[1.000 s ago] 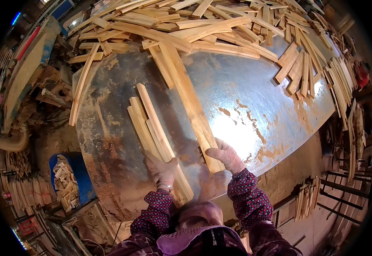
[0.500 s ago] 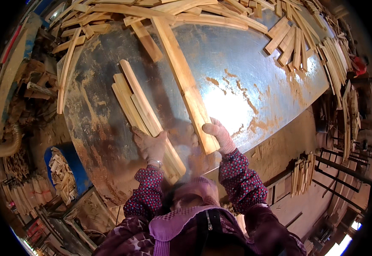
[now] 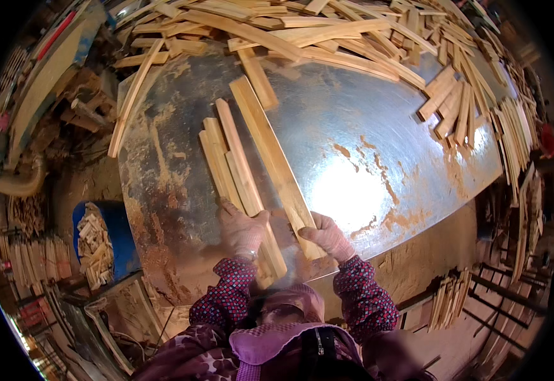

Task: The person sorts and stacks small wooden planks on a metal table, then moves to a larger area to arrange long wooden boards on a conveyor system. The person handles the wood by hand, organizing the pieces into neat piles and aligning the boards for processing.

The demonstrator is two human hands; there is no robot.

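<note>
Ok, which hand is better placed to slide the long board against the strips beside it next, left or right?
Probably the right hand: it grips the long board near its lower end, while the left hand is on the strips.

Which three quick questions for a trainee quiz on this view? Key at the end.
1. Fill in (near/far): the right hand grips the single wooden board at its ____ end.
2. True or false: the blue bin, left of the metal tabletop, holds wood scraps.
3. Choose: the left hand is on
A) the ribbed hose
B) side-by-side wooden slats
C) the blue bin

Key: 1 near; 2 true; 3 B.
</note>
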